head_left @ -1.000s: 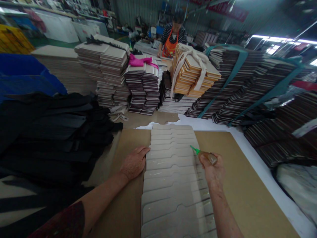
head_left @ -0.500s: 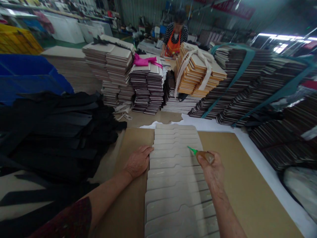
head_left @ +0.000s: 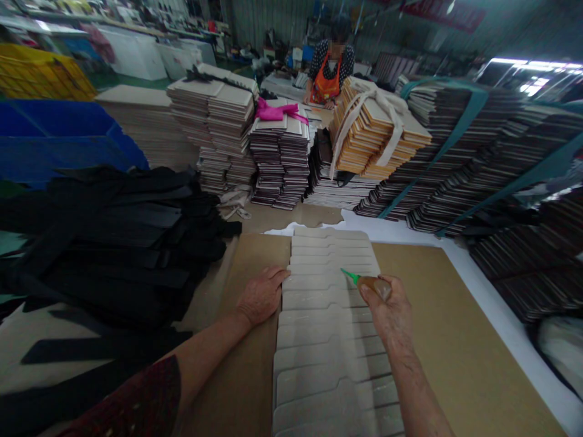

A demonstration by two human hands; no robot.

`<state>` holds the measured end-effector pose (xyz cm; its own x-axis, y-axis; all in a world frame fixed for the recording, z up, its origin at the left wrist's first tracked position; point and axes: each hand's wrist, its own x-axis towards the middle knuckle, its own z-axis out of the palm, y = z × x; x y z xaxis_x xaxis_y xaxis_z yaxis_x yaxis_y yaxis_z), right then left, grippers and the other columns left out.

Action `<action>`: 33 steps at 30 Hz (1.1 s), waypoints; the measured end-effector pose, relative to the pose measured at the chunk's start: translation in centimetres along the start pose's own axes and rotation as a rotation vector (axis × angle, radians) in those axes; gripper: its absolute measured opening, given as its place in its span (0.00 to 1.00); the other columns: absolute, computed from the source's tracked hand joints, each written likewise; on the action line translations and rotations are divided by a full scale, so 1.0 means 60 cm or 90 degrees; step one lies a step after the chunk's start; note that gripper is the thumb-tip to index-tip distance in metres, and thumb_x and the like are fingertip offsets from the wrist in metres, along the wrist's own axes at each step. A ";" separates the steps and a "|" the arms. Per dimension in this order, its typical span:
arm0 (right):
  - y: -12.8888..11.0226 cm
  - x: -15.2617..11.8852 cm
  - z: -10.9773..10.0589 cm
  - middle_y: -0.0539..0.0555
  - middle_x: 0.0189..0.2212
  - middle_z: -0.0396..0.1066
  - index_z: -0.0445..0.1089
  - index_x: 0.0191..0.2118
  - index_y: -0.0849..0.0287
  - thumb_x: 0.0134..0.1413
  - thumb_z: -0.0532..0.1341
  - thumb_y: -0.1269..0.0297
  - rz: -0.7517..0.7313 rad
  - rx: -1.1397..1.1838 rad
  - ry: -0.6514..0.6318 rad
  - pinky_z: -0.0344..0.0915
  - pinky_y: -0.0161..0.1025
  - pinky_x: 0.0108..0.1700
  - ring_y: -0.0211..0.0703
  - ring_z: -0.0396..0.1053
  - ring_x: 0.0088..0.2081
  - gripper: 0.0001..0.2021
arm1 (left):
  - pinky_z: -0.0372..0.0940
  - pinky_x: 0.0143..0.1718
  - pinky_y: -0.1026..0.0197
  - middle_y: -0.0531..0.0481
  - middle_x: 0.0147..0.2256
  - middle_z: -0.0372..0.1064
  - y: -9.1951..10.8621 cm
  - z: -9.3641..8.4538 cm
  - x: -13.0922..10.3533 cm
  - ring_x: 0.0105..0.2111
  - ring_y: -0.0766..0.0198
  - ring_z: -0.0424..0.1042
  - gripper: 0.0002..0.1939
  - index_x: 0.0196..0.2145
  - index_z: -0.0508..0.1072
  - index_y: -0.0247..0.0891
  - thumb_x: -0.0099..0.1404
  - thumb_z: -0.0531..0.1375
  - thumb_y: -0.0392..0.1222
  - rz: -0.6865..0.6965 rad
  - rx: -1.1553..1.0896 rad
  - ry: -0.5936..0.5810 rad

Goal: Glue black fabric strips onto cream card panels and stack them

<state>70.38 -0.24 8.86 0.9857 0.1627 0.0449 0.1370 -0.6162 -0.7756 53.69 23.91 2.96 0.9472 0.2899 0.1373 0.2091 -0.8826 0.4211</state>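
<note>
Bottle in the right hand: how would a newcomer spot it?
Find the overlapping pale boards running down the brown sheet. Above their right side, the right hand grips a small brownish bottle. Its thin, bright green nozzle sets it apart from the plain boards below.

There were two bare hands lol, just one green-nozzled squeeze bottle, one blue bin, one yellow crate, one magenta tie, two teal straps and one aproned co-worker.
</note>
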 end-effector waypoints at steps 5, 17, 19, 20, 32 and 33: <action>-0.006 -0.003 0.006 0.53 0.39 0.72 0.70 0.47 0.54 0.43 0.65 0.46 -0.008 0.006 -0.024 0.65 0.51 0.45 0.50 0.69 0.39 0.25 | 0.58 0.63 0.53 0.46 0.54 0.66 0.000 0.002 -0.001 0.54 0.58 0.64 0.23 0.56 0.67 0.39 0.65 0.50 0.30 0.001 0.001 -0.002; -0.032 0.005 0.016 0.53 0.39 0.71 0.69 0.48 0.54 0.43 0.65 0.47 -0.007 -0.038 -0.071 0.65 0.49 0.44 0.51 0.69 0.39 0.26 | 0.60 0.61 0.52 0.45 0.54 0.67 0.005 -0.003 0.001 0.53 0.58 0.65 0.21 0.56 0.69 0.38 0.66 0.50 0.31 -0.005 0.002 -0.017; -0.040 0.005 0.017 0.53 0.38 0.72 0.70 0.47 0.54 0.43 0.65 0.48 -0.008 -0.046 -0.078 0.64 0.48 0.42 0.51 0.69 0.39 0.25 | 0.60 0.61 0.52 0.45 0.53 0.68 0.006 -0.004 0.000 0.53 0.58 0.65 0.21 0.55 0.69 0.39 0.66 0.50 0.31 -0.006 0.001 -0.017; -0.043 0.004 0.017 0.53 0.38 0.72 0.70 0.47 0.55 0.43 0.65 0.48 -0.011 -0.048 -0.080 0.64 0.48 0.42 0.51 0.69 0.39 0.25 | 0.60 0.61 0.52 0.46 0.53 0.68 0.005 -0.004 0.000 0.53 0.58 0.65 0.21 0.55 0.69 0.40 0.66 0.50 0.32 -0.006 0.000 -0.017; -0.074 -0.012 0.023 0.52 0.37 0.72 0.69 0.46 0.50 0.47 0.63 0.46 -0.032 -0.106 -0.125 0.61 0.43 0.38 0.51 0.69 0.38 0.22 | 0.60 0.60 0.54 0.46 0.54 0.67 0.004 -0.002 -0.002 0.52 0.57 0.65 0.21 0.56 0.68 0.38 0.66 0.52 0.32 -0.007 -0.002 -0.015; -0.072 -0.015 0.025 0.52 0.38 0.72 0.69 0.46 0.50 0.47 0.63 0.46 -0.035 -0.105 -0.118 0.61 0.43 0.38 0.51 0.69 0.38 0.22 | 0.60 0.61 0.54 0.46 0.53 0.67 0.005 -0.002 -0.002 0.52 0.57 0.65 0.21 0.56 0.68 0.38 0.66 0.52 0.32 -0.006 -0.002 -0.014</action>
<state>68.75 3.47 11.23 0.9436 0.3281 -0.0435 0.2189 -0.7174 -0.6613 53.60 23.70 3.19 0.9503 0.2903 0.1128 0.2180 -0.8786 0.4249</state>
